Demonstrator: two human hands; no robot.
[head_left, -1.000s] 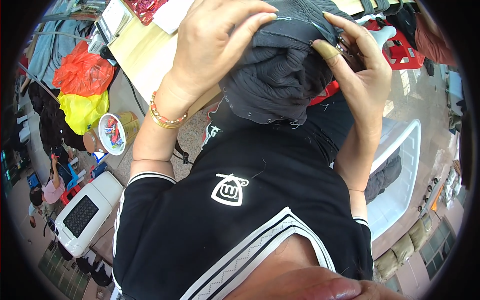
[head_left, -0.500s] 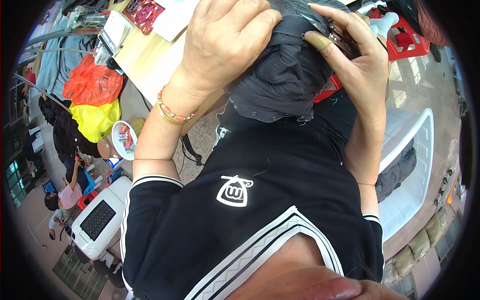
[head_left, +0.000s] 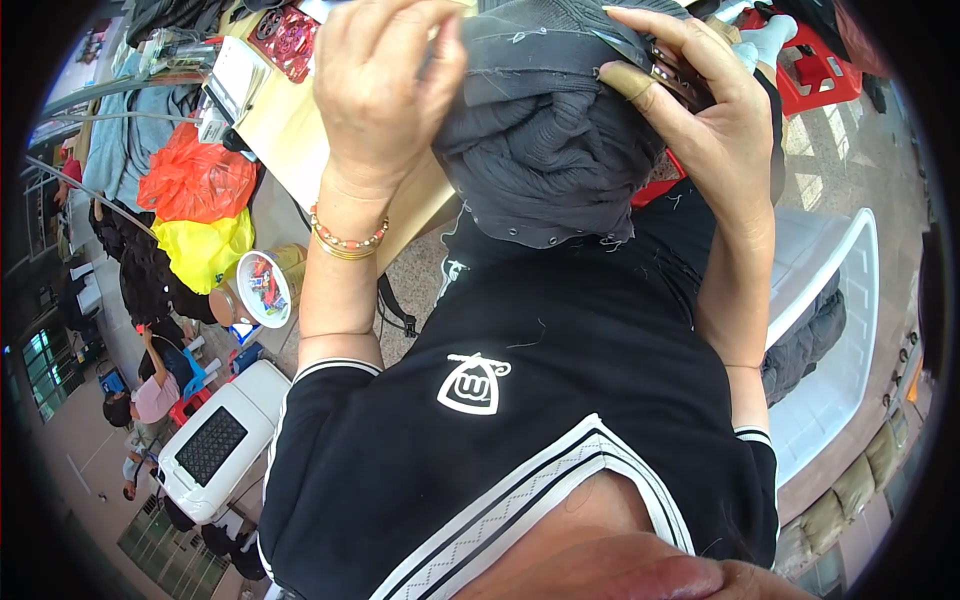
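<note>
A dark grey ribbed garment point(head_left: 550, 150) lies bunched in front of me, partly over my lap, with small round eyelets along its lower edge and loose threads at its seam. My right hand point(head_left: 700, 110) is closed around small metal thread snips point(head_left: 672, 75) at the garment's right side. Their blades point left over the cloth. A yellowish cover wraps the right thumb. To the left of the garment, raised off the cloth, is my left hand point(head_left: 385, 95). Its fingers are curled with the thumb against them, and whatever they may pinch is too small to make out.
A pale wooden table point(head_left: 290, 130) extends at the far left. Beside it sit red point(head_left: 195, 175) and yellow plastic bags point(head_left: 205, 245) and a tub of small colourful items point(head_left: 265, 288). A white bin point(head_left: 850, 350) with dark cloth stands right, a red stool point(head_left: 815, 75) far right.
My left hand has moved left, off the garment, uncovering more of its seam. The right hand with the thread snips has stayed nearly in place.
</note>
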